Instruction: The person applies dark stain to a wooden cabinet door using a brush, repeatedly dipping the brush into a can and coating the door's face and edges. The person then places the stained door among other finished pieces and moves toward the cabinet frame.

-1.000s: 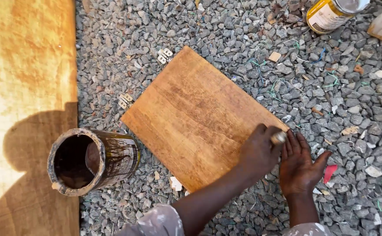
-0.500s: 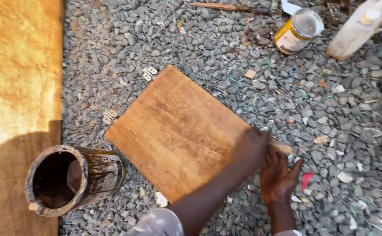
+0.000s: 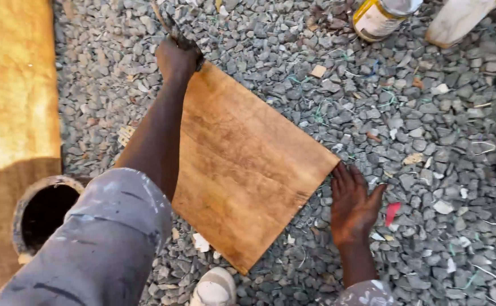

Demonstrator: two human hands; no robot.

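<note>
One board [image 3: 242,170], two tins [image 3: 381,17]

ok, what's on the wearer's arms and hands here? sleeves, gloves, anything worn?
Both hands are bare: no gloves, rings or watch show. The left hand leads to a bare forearm, then a grey sleeve pushed up above the elbow, smeared with pale and dark paint marks. The right hand has a bare wrist; only a scrap of the same grey, stained cuff shows at the bottom edge.

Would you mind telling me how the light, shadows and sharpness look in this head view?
Head view: strong daylight glares on the yellow-orange sheet at left, with a dark shadow across its lower part; the wooden board and gravel are evenly lit and sharp; the left hand, gripping something dark at the board's far corner, is slightly soft; the right hand is crisp; the near sleeve looks blurred.
</note>
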